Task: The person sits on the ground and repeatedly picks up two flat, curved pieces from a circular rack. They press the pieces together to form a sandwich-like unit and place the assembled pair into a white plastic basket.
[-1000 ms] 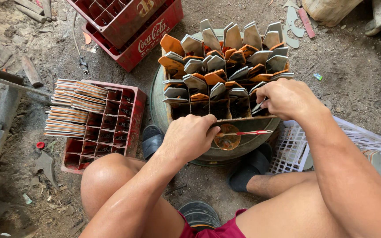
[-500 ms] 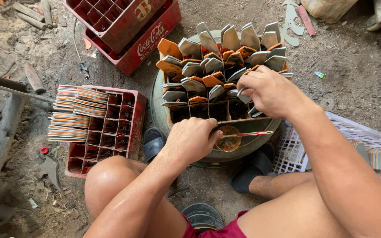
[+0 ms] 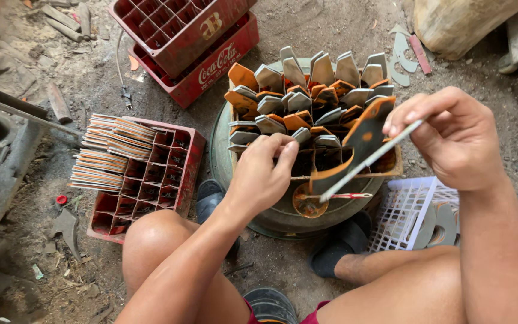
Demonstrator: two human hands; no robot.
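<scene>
Right hand [image 3: 451, 138] pinches a curved orange-and-grey flat piece [image 3: 358, 147] w/ thin light stick [image 3: 370, 161], lifted at centre-right above the wooden divided crate of same pieces [image 3: 307, 114], prob. to inspect it. Left hand [image 3: 265, 174], fingers curled, steadies crate at centre, grasping nothing I can make out.

Curved orange-and-black flat piece [image 3: 355, 150], tilted above tray

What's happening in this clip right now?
A seated person works over a divided wooden box packed with curved orange-and-grey pieces. The right hand has lifted one curved piece clear of the box, together with a thin strip. The left hand rests its fingers on the pieces in the box. A red crate holds stacked pieces.
</scene>
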